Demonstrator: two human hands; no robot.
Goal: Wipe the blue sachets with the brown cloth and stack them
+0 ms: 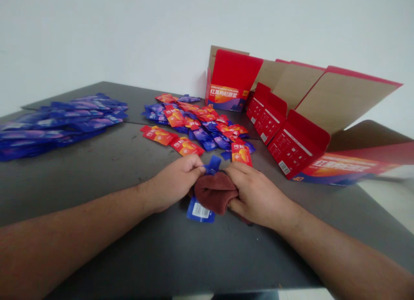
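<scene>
Near the middle of the dark table, my left hand (pixel 176 181) is closed on the upper left part of a blue sachet (pixel 201 211). A brown cloth (pixel 215 190) is bunched round the sachet's middle, and my right hand (pixel 255 192) grips it from the right. The sachet's top end and its end with a white barcode label stick out above and below the cloth. Just beyond my hands lies a loose pile of red sachets (pixel 174 116) and blue sachets (pixel 205 138). One red sachet (pixel 241 152) lies close to my right fingers.
A large heap of blue sachets (pixel 64 121) covers the table's left side. At the back stands an open red carton (pixel 228 82). More open cartons (pixel 297 140) line the right side, their flaps raised. The grey table (pixel 181 257) ends at a near edge. Behind is a white wall.
</scene>
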